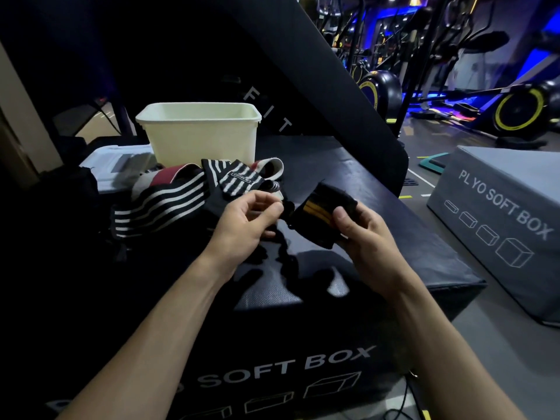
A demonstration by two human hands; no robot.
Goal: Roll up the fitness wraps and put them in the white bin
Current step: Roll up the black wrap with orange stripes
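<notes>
My right hand (362,234) grips a black wrap with yellow stripes (321,212), partly rolled into a thick bundle. My left hand (245,219) pinches the wrap's loose black tail (283,253), which hangs down in curls over the box top. Behind my hands lies a loose pile of black-and-white striped wraps (169,201), one with a dark red and white section (172,174). The white bin (200,131) stands upright behind the pile; its inside is not visible.
All of this sits on a black plyo soft box (378,189). A grey plyo soft box (500,207) stands on the floor to the right. A white lid or tray (118,168) lies left of the bin. A black padded panel leans behind; exercise bikes fill the background.
</notes>
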